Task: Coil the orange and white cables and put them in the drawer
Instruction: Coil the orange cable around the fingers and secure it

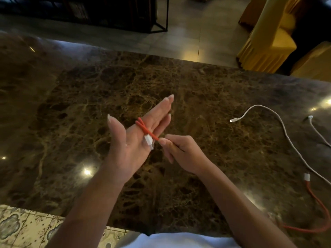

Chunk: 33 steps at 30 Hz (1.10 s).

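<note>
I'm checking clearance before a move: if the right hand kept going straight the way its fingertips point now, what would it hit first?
The right hand points left, pinching the orange cable. It would probably first meet the left hand, around the white plug lying against its palm; depth is hard to judge.

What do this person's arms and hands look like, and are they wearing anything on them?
Both forearms are bare: no sleeves, gloves, watch or rings show. The left hand has long, pointed nails; the right hand looks similar. A white garment shows at the bottom edge.
</note>
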Motion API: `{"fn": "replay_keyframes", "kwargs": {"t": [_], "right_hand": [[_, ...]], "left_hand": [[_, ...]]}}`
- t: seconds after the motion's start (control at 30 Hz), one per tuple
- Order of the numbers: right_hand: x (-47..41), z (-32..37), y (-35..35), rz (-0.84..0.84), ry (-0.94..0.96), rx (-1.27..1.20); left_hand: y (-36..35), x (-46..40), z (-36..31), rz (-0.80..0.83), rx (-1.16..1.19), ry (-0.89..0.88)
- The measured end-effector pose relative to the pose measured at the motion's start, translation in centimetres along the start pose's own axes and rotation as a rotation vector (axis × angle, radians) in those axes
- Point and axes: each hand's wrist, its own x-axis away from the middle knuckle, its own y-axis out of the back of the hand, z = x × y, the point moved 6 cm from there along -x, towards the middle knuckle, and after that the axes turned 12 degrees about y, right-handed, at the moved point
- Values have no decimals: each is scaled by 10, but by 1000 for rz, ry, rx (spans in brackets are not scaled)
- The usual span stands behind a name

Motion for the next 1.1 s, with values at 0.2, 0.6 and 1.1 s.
{"fn": "replay_keyframes", "kwargs": {"t": [0.2, 0.6, 1.1], "right_hand": [[35, 3, 18, 197, -168, 103], [64, 79, 61, 367, -161, 265], [112, 101, 121, 563, -40, 166]], "left_hand": [[20, -24, 31, -107, 5, 84], [-32, -33, 71, 62, 44, 314], [-149, -19, 104, 235, 133, 534]]}}
